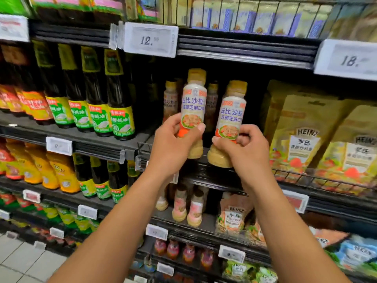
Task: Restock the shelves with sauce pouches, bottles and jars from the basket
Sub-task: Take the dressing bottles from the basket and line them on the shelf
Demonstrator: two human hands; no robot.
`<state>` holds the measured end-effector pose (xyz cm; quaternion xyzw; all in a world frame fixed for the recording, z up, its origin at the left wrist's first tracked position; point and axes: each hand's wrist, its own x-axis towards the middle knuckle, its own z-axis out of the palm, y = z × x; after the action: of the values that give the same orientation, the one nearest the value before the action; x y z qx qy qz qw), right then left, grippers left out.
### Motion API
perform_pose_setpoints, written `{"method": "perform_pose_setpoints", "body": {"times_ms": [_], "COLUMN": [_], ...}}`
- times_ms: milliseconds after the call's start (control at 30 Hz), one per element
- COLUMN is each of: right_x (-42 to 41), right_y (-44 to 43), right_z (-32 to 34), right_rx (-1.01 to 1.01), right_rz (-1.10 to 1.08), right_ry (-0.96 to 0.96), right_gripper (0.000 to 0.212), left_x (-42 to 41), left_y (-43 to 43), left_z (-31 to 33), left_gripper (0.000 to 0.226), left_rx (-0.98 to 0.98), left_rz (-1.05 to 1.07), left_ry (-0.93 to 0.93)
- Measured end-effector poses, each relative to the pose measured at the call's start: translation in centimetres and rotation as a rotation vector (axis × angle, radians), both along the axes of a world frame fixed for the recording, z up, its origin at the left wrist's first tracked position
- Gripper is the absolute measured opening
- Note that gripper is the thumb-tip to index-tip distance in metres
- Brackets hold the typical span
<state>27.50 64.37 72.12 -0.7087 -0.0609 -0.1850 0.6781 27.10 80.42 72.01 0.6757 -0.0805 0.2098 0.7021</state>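
Holding both: left hand (175, 139) grips cream plastic dressing bottle with yellow cap (193, 103); right hand (244, 148) pinches twin bottle (231, 117). Both just above black shelf ledge (214, 174). Suggest seating bases flat, labels outward, ahead of matching rear bottles (170, 99).

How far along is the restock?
Looks done: a few dressing bottles stand at the back of the shelf. In hand: left hand grips one sesame dressing bottle, right hand grips a second bottle, both raised at the shelf front. Left: set both down; basket not in view, so remaining stock is unknown.
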Motion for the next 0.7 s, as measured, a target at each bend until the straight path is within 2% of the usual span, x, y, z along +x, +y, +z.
{"method": "perform_pose_setpoints", "body": {"times_ms": [167, 267, 367, 500, 600, 700], "right_x": [2.7, 3.8, 4.5, 5.2, 5.5, 5.3], "right_y": [0.2, -0.3, -0.9, -1.2, -1.2, -0.9], "right_z": [0.6, 0.8, 0.7, 0.7, 0.8, 0.7], "right_rx": [-0.017, -0.138, -0.260, -0.424, -0.518, -0.575], "right_rz": [-0.123, -0.196, -0.204, -0.242, -0.264, -0.294], "right_ry": [0.034, 0.088, 0.156, 0.282, 0.333, 0.344], "right_gripper": [0.043, 0.039, 0.033, 0.045, 0.053, 0.056], "left_x": [4.2, 6.2, 7.4, 8.0, 8.5, 8.7], "left_y": [0.7, 1.1, 1.3, 1.2, 0.9, 0.6], "left_z": [0.9, 0.9, 0.7, 0.7, 0.8, 0.6], "left_gripper": [0.026, 0.036, 0.054, 0.050, 0.056, 0.045], "left_rx": [0.152, 0.349, 0.453, 0.567, 0.686, 0.749], "left_rz": [-0.055, 0.008, -0.045, -0.063, -0.072, -0.081], "left_ry": [0.003, 0.068, 0.168, 0.185, 0.234, 0.220]}}
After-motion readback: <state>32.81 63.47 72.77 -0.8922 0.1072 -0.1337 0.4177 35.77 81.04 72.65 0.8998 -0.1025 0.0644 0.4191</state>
